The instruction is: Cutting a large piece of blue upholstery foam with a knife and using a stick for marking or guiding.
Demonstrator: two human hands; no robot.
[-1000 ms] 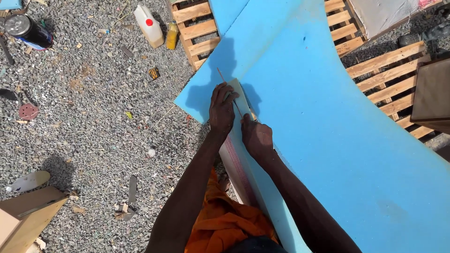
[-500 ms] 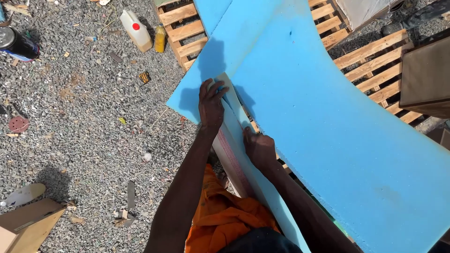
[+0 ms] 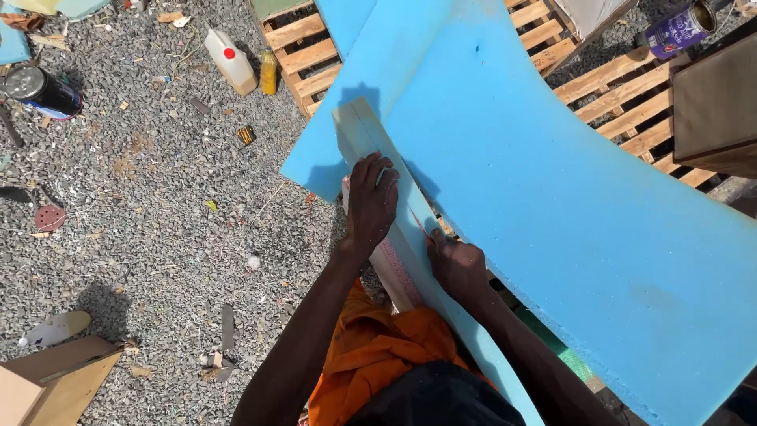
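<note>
1. A big blue foam sheet (image 3: pixel 552 205) fills the right and middle of the view, curving from the far edge down to the near right corner.
2. Wooden pallets (image 3: pixel 623 87) lie under the foam, showing at the far middle and far right.
3. Grey gravel ground (image 3: pixel 142 237) covers the left half, littered with scraps.
4. A pale foam strip (image 3: pixel 364 138), the cut edge of the sheet, runs from the far middle towards the person's body, partly parted from the main sheet.
5. A brown box (image 3: pixel 717 110) stands at the far right edge, beside a purple tin can (image 3: pixel 676 30).
6. Cardboard pieces (image 3: pixel 47 383) lie at the near left corner.
7. The left hand (image 3: pixel 371 201) rests flat with fingers spread, pressing on the strip; it grips nothing.
8. The right hand (image 3: pixel 457 264), just right of the strip and nearer the body, is closed in a fist round a thin tool; what the tool is cannot be told.
9. A white jug with a red cap (image 3: pixel 230 59) and a small yellow bottle (image 3: pixel 269 72) sit on the far gravel.
</note>
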